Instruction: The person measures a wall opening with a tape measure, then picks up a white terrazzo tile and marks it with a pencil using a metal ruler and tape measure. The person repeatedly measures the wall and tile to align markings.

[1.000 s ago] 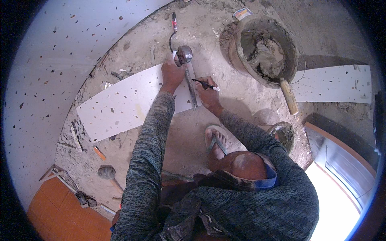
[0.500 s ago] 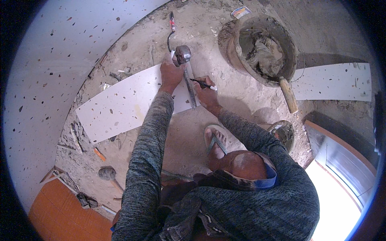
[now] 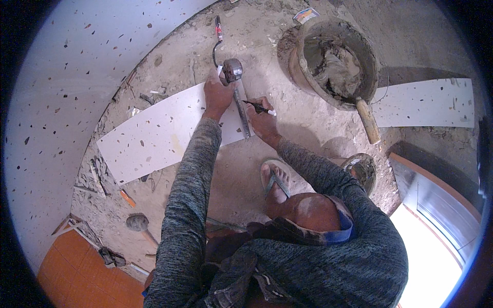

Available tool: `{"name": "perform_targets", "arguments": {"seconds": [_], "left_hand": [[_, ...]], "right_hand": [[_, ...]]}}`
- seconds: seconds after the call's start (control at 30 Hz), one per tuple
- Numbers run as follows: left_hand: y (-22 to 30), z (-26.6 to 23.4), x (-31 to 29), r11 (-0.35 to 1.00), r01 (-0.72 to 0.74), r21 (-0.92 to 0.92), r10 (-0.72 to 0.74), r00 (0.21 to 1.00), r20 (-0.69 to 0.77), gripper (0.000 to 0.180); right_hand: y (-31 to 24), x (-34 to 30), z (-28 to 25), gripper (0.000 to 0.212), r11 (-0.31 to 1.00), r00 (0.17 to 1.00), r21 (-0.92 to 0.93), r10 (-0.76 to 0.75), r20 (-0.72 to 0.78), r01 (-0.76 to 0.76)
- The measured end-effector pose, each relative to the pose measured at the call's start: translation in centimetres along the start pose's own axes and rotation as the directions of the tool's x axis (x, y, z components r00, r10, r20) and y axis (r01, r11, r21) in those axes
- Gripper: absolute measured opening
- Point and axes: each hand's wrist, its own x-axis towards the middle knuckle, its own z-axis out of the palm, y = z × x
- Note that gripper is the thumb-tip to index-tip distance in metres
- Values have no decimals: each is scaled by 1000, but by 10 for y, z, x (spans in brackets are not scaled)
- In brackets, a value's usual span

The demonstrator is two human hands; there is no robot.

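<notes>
A white speckled tile strip [image 3: 154, 136] lies on the dusty ground in front of me. My left hand [image 3: 219, 96] is closed round a tape measure [image 3: 232, 70] at the strip's far right corner. Its blade [image 3: 242, 114] runs down across the strip's right end. In my right hand [image 3: 263, 122] is a black marker pen [image 3: 258, 107], pinched between the fingers. The pen's tip points left, close beside the blade; whether it touches the tile I cannot tell. A strap or cord [image 3: 215, 51] with a red and black end lies just beyond the tape measure.
A bucket of wet mortar [image 3: 300, 59] stands at the far right, a wooden-handled tool [image 3: 367, 123] against it. Another speckled strip [image 3: 426, 105] lies behind. Near my right elbow is a small container [image 3: 365, 172]. At left lie an orange-handled tool [image 3: 127, 198] and a mallet [image 3: 137, 222].
Almost nothing differs. Both hands keep their hold and place, and the whole view has shifted very slightly.
</notes>
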Motion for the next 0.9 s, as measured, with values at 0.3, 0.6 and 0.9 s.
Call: {"name": "perform_targets", "arguments": {"seconds": [0.3,0.6,0.9], "left_hand": [[12,-5,-3,1000,-17,-11,17,999,-32,42],[9,-3,-3,1000,-19,3,19,999,-39,42],[2,3,-2,1000,-1,12,2,998,-66,43]], "right_hand": [[-7,-3,-2,13,993,993,-42,111,-38,-113],[6,-4,5,16,995,987,1,95,-131,-96],[3,1,4,14,992,990,101,92,-110,-81]]}}
